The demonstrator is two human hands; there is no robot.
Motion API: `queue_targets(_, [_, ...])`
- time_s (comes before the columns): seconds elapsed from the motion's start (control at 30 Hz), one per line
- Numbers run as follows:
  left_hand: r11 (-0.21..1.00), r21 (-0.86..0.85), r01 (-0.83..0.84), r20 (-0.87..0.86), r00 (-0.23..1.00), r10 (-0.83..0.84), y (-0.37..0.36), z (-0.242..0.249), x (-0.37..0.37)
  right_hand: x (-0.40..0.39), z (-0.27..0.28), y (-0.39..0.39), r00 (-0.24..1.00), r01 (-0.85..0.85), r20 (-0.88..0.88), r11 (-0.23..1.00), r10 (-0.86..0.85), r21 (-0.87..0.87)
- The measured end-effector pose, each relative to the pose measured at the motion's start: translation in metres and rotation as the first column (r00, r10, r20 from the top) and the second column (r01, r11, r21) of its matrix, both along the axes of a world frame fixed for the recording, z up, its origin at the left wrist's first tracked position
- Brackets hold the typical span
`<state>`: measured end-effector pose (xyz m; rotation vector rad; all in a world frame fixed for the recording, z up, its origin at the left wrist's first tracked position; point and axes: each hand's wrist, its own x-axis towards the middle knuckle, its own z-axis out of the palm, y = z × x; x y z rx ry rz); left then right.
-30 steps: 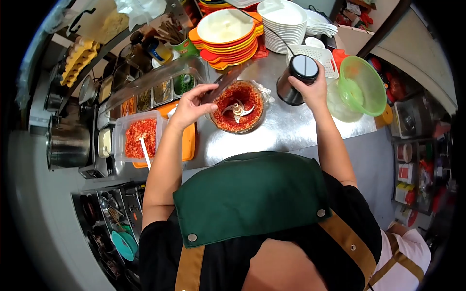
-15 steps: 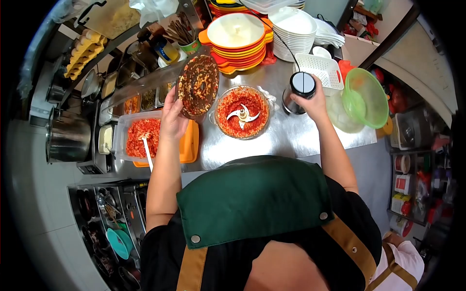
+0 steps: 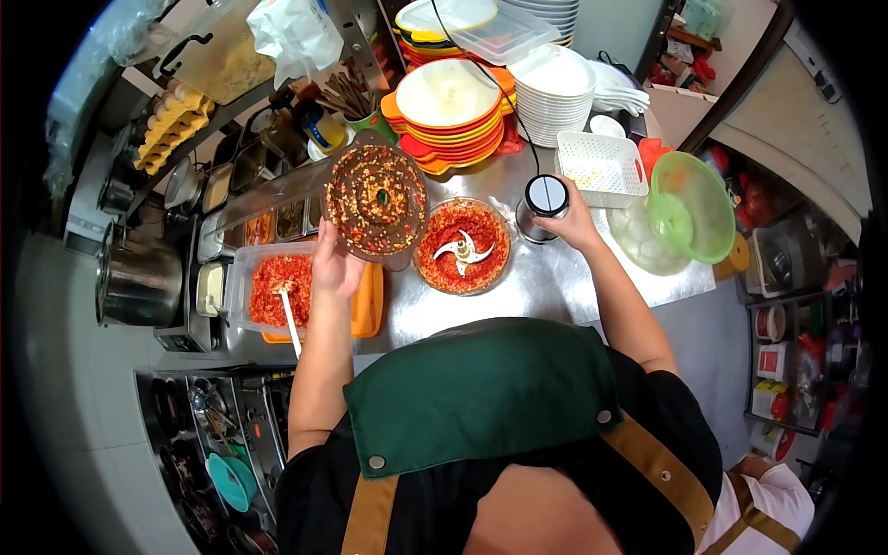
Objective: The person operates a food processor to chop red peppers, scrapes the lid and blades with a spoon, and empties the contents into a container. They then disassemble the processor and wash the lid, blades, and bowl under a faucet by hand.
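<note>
The red mix (image 3: 442,231) looks chopped but unemptied from the bowl (image 3: 465,291), your left hand (image 3: 339,270) gripping the detached lid (image 3: 356,211) and right hand (image 3: 577,222) the motor unit (image 3: 546,195), both with fingers closed.

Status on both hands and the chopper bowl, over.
Left hand: grip on spattered lid, raised. Right hand: grip on motor unit, beside the bowl. Chopper bowl: uncovered, blade in red mince. Nothing over its opening.
</note>
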<state>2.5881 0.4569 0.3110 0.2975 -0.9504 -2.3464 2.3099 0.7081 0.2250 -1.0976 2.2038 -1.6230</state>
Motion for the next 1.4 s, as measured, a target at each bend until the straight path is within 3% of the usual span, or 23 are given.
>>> queue_targets(0.23, [0.998,0.033,-0.044,0.027,0.999,0.043,0.007,0.011,0.006,-0.01,-0.01,-0.006,0.996,-0.017,0.083,1.0,0.019,-0.023])
queue_targets(0.47, [0.918,0.071,-0.391,0.015,0.92,0.391,0.007,0.036,0.04,-0.012,-0.003,0.001,0.998,0.012,0.069,1.0,-0.012,-0.006])
queue_targets(0.6, [0.835,-0.014,-0.549,0.046,0.834,0.549,-0.001,0.036,0.068,-0.019,0.018,0.001,0.999,0.04,-0.001,0.999,-0.04,-0.025])
queue_targets(0.8, [0.788,-0.013,-0.615,0.003,0.788,0.615,-0.001,0.03,0.086,-0.021,0.007,-0.019,0.998,0.032,0.054,0.999,-0.03,-0.04])
queue_targets(1.0, [0.784,0.005,-0.621,-0.029,0.783,0.621,0.01,0.036,0.092,-0.021,-0.004,-0.037,0.995,0.085,-0.052,0.996,-0.083,0.026])
queue_targets(1.07, [0.731,0.02,-0.682,-0.041,0.73,0.682,0.007,0.04,0.101,-0.029,-0.016,-0.04,1.0,0.02,0.01,0.999,-0.019,-0.042])
queue_targets(1.13, [0.639,0.037,-0.768,-0.04,0.638,0.769,0.012,0.061,0.107,-0.034,-0.026,-0.037,0.997,0.027,-0.07,0.999,-0.03,-0.044])
queue_targets(1.17, [0.607,-0.003,-0.795,-0.072,0.606,0.792,0.004,0.059,0.121,-0.035,-0.024,-0.033,0.994,0.027,-0.109,1.0,-0.027,-0.005])
queue_targets(1.2, [0.578,-0.042,-0.815,-0.104,0.579,0.809,-0.003,0.057,0.134,-0.035,-0.021,-0.031,0.999,-0.032,-0.03,0.997,0.031,-0.064])
queue_targets(1.23, [0.541,-0.08,-0.837,-0.122,0.547,0.828,-0.007,0.06,0.144,-0.022,0.001,-0.027,0.963,0.116,-0.249,0.993,-0.106,0.026])
queue_targets(1.27, [0.517,-0.092,-0.851,-0.114,0.525,0.844,-0.01,0.061,0.154,-0.014,0.016,-0.025,0.929,0.188,-0.326,0.982,-0.174,0.012])
queue_targets(1.33, [0.503,-0.135,-0.854,-0.122,0.518,0.847,-0.018,0.061,0.174,0.002,0.034,-0.032,0.958,0.161,-0.202,0.964,-0.204,-0.21])
queue_targets(1.4, [0.499,-0.139,-0.855,-0.139,0.516,0.845,-0.031,0.051,0.194,0.033,0.057,-0.042,0.991,-0.017,-0.131,0.985,-0.006,-0.173])
